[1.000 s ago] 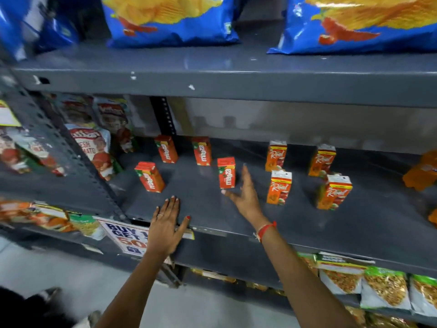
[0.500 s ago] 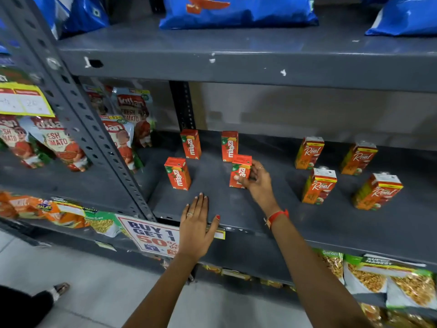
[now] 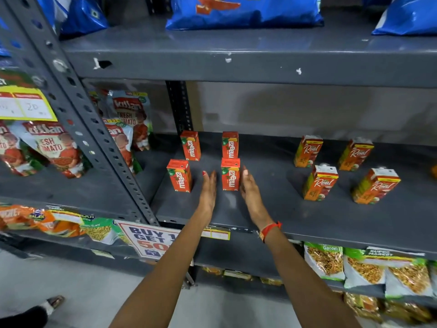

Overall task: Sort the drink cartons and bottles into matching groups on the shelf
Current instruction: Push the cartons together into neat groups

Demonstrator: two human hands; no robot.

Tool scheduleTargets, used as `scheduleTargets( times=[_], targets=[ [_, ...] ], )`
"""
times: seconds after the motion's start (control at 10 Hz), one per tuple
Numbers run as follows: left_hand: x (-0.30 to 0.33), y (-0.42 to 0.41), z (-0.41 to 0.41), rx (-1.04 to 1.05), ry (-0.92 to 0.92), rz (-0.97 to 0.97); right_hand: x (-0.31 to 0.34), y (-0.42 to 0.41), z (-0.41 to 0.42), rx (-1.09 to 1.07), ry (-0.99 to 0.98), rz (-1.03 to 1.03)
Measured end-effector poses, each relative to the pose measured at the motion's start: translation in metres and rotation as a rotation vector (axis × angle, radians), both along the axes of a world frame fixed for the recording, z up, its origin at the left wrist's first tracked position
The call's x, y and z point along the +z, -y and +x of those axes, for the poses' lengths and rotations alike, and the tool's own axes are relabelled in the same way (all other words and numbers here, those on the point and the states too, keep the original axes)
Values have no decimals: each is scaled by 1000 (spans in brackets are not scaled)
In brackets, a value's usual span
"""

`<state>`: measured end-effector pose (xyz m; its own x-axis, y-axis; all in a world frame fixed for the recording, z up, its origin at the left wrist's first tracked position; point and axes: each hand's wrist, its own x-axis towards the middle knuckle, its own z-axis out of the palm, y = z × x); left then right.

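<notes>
Head view. The grey metal shelf (image 3: 272, 216) carries two groups of drink cartons, all standing upright. The landmark is the front right Maaza carton (image 3: 230, 174), red-orange, set toward the left half of the shelf. Directly behind it stands a second Maaza carton (image 3: 230, 145). To its left, with a clear gap, stands the front left Maaza carton (image 3: 179, 175), and behind that one a fourth Maaza carton (image 3: 190, 145). The four form a two-by-two block, none touching another.

Well to the right of the landmark carton stand four Real juice cartons, orange with white tops: a front one (image 3: 320, 182), a far-right front one (image 3: 376, 185), a rear one (image 3: 308, 151) and a rear far-right one (image 3: 356, 154). They are spaced apart and turned at slight angles.

The left hand (image 3: 208, 190) lies just left of the landmark carton, fingers straight and together, palm facing the carton, holding nothing; a narrow gap shows between fingers and carton. The right hand (image 3: 248, 188) lies just right of the same carton, fingers extended and flat, holding nothing; whether it touches the carton's side cannot be told. A red thread band (image 3: 269, 229) sits on the right wrist.

Left of the landmark carton, beyond the perforated upright (image 3: 94, 129), hang tomato ketchup pouches (image 3: 128, 114). Blue snack bags (image 3: 243, 10) lie on the shelf above.
</notes>
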<state>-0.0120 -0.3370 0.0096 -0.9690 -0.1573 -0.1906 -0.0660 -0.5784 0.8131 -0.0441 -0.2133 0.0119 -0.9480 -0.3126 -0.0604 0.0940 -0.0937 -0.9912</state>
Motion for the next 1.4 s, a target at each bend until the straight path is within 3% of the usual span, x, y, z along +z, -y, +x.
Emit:
scheduleTargets(
  times=[0.1,0.2,0.4,0.6,0.7,0.8,0.9,1.0,1.1,1.2,1.3,1.4],
  targets=[
    [20,-10,1,150,273,-270,0,3,4,26,16,17],
    [34,-32,4,62,147,-201,1,5,7,27,13,-6],
    [31,-31,8,-14,92,-146,0,8,13,13,11,5],
    [29,-32,11,52,107,-173,3,4,22,-40,0,-7],
    [19,-48,22,250,144,-357,-5,-18,32,-184,-11,-15],
    [6,-70,28,515,94,-281,-10,-59,40,-413,-17,-152],
    [0,-106,35,652,33,-374,-5,-108,42,-625,-29,-293],
    [4,-155,35,612,-126,-464,-4,-160,34,-867,-91,-272],
    [9,-203,24,399,-224,-498,-5,-212,20,-1009,-92,-143],
    [19,-250,5,106,-326,-570,5,-261,-4,-930,-97,-17],
    [26,-293,-34,-101,-270,-605,19,-291,-28,-669,-23,30],
    [31,-318,-62,-174,-64,-410,27,-301,-44,-438,69,46]
  ],
)
